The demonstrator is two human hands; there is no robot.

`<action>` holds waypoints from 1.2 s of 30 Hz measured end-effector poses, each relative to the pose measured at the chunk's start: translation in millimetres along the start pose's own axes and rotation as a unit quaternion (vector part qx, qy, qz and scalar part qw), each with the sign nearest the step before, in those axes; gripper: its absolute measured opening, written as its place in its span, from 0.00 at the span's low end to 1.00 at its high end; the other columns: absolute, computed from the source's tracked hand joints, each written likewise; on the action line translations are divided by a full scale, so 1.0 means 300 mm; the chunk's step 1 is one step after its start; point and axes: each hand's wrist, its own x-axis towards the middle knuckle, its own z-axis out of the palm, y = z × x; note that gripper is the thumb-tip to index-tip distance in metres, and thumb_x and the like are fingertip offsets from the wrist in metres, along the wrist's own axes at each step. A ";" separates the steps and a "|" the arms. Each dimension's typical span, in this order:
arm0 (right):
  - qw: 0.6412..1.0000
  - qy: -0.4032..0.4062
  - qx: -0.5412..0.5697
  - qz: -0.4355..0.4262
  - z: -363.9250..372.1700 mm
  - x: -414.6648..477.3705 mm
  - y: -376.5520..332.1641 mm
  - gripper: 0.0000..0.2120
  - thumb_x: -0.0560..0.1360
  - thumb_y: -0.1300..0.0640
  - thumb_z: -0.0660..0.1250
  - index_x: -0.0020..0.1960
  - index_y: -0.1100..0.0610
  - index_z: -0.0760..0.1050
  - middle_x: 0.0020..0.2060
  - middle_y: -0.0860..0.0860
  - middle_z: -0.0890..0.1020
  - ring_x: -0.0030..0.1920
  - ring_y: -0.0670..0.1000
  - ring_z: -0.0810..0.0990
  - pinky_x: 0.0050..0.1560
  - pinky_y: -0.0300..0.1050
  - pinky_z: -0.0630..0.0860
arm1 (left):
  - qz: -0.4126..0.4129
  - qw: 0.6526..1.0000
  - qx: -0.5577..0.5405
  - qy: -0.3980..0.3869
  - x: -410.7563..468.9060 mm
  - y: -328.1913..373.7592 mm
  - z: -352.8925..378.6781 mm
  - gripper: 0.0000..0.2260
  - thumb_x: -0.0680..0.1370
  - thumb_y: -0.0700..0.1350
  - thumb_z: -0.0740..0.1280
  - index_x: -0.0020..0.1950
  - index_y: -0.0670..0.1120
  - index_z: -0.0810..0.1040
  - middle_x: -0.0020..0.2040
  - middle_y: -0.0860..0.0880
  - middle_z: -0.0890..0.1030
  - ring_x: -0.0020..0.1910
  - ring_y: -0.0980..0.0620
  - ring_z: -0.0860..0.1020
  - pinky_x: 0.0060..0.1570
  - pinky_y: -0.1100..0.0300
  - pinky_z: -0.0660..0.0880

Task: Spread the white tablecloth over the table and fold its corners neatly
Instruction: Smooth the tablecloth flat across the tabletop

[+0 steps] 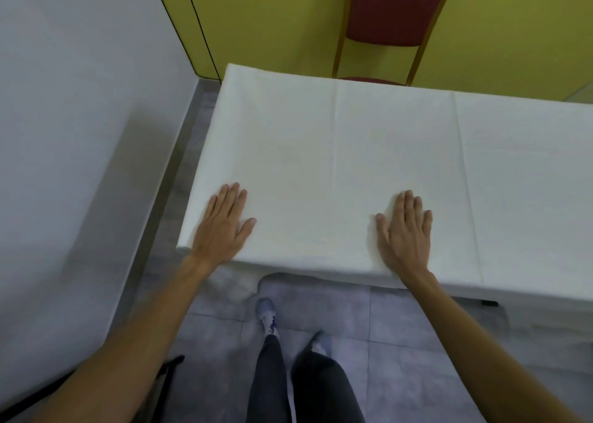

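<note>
Tablecloth [353,153] covers the table, left hand [223,222] and right hand [405,230] flat on it.

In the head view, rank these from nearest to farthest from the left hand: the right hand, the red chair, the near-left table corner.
Measured from the left hand, palm down on the tablecloth:
1. Near-left table corner, just beside the hand's outer edge.
2. Right hand, flat on the cloth farther along the near edge.
3. Red chair, beyond the table's far side.

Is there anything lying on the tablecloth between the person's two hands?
No. In the head view, the stretch of white tablecloth between the left hand and the right hand is bare, marked only by a faint fold crease.
</note>
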 end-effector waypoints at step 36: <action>1.000 0.009 -0.017 0.008 -0.021 0.088 -0.104 0.41 0.79 0.30 0.44 0.80 0.58 0.46 0.80 0.61 0.51 0.80 0.62 0.48 0.78 0.66 0.46 | 0.020 0.998 0.061 -0.021 0.086 -0.084 -0.046 0.34 0.81 0.61 0.48 0.79 0.39 0.58 0.79 0.38 0.56 0.79 0.40 0.52 0.77 0.44 0.52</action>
